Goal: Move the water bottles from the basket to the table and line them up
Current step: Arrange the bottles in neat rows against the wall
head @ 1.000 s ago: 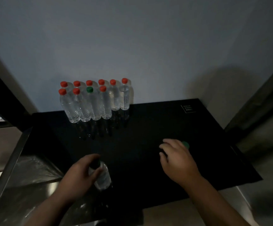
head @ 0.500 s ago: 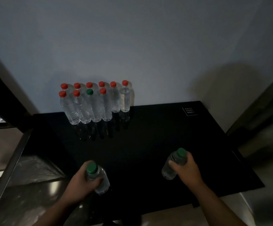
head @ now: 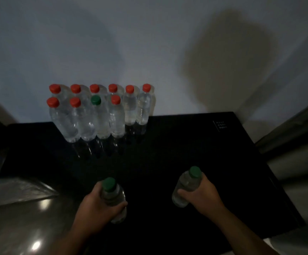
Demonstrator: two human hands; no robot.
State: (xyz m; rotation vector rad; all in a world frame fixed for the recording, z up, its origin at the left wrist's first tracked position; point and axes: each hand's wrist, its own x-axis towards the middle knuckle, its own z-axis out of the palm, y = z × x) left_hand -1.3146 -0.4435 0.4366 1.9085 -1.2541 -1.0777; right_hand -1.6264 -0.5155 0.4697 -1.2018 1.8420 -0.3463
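Both hands were full: the left hand point(head: 96, 203) was wrapped tight around a clear bottle point(head: 114, 201) with a green cap, and the right hand point(head: 203, 196) gripped a second green-capped bottle point(head: 185, 187) by its body. Each bottle was held over the near part of the black table point(head: 186, 153), caps tilted up and slightly outward. Whether they held water was hard to judge in the dim light (the plastic looked clear throughout). At the far left of the table, against the grey wall point(head: 149, 43), stood ten bottles point(head: 101, 115) in two rows: six behind, all red-capped, and four in front, the third one green-capped. They stood upright, touching or nearly so. Left of the table lay a shiny metal surface point(head: 20, 208) with crinkled plastic point(head: 20, 186).
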